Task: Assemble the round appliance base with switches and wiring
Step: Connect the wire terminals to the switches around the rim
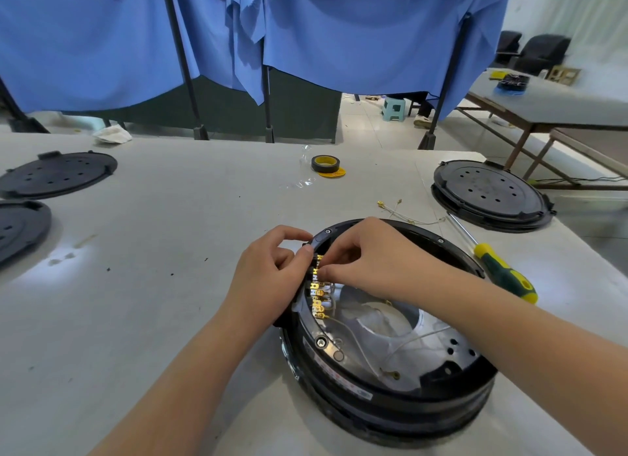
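The round black appliance base lies open side up on the table in front of me, with a silver plate and white wires inside. A row of brass switch terminals runs along its left inner rim. My left hand grips the rim from outside, thumb pressed at the top of the switch row. My right hand reaches over the base and pinches a terminal connector at the upper end of that row. The fingertips hide the connector itself.
A yellow-and-green screwdriver lies right of the base. Loose wires with brass lugs lie behind it. Black round covers sit at right and far left. A tape roll stands mid-table. Blue curtains hang behind.
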